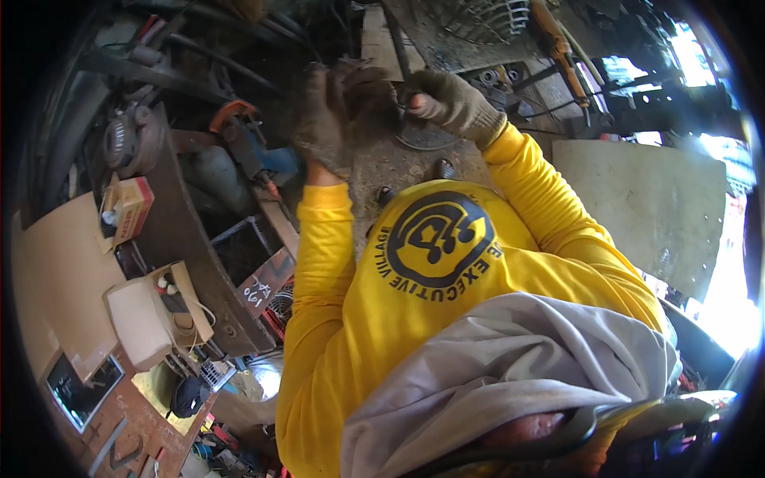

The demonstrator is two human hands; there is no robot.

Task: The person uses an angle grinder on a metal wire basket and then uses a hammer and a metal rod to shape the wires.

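My left hand point(323, 127), in a worn brown work glove, is raised at the upper middle. Its fingers curl toward the right in deep shadow, around something dark and blurred. To the right, my right hand point(460, 107) wears a similar glove, with a bare thumb tip showing. Its fingers are closed, and whatever they grip is hidden. A dark metal bar point(394, 36) runs upward from beside the right hand; whether the hand touches it cannot be told. Below the hands, a thin curved rim or wire point(429, 148) shows above the dirty floor.
A blue power tool with an orange handle point(259, 155) stands left of my left hand. An orange-brown long-bodied tool point(555, 40) lies at the upper right. A pale sheet panel point(645, 207) is on the right. Cardboard boxes point(139, 319) sit on the left bench.
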